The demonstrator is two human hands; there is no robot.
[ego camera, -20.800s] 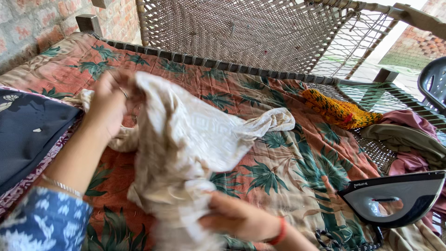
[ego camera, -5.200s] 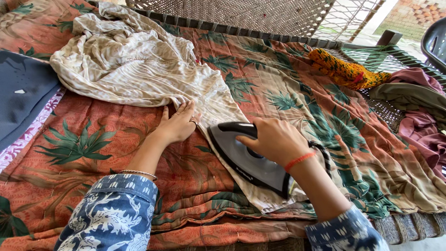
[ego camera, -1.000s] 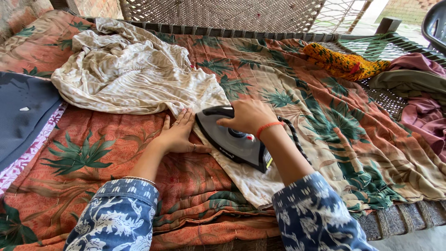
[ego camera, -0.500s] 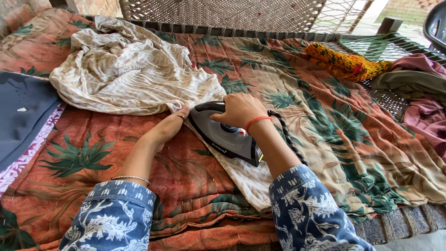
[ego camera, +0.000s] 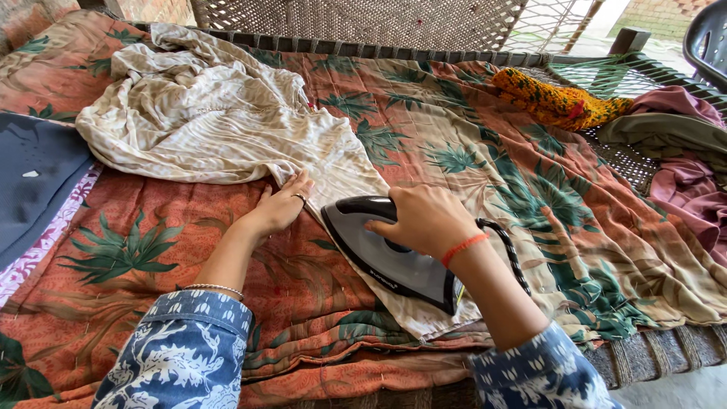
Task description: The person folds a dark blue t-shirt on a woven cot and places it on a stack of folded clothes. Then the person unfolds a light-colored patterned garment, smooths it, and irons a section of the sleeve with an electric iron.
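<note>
My right hand (ego camera: 425, 220) grips the grey iron (ego camera: 390, 254) on the cream garment (ego camera: 227, 125), near the bed's front edge. My left hand (ego camera: 282, 206) lies flat, fingers spread, pinning the cloth beside it.

woven cot (ego camera: 363, 23), brick wall (ego camera: 23, 11), daylight

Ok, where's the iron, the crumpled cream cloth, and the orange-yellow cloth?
iron (ego camera: 394, 257): head view, on its grey body below the handle.
crumpled cream cloth (ego camera: 204, 121): head view, on its bunched middle.
orange-yellow cloth (ego camera: 556, 102): head view, on its patterned middle.
</note>
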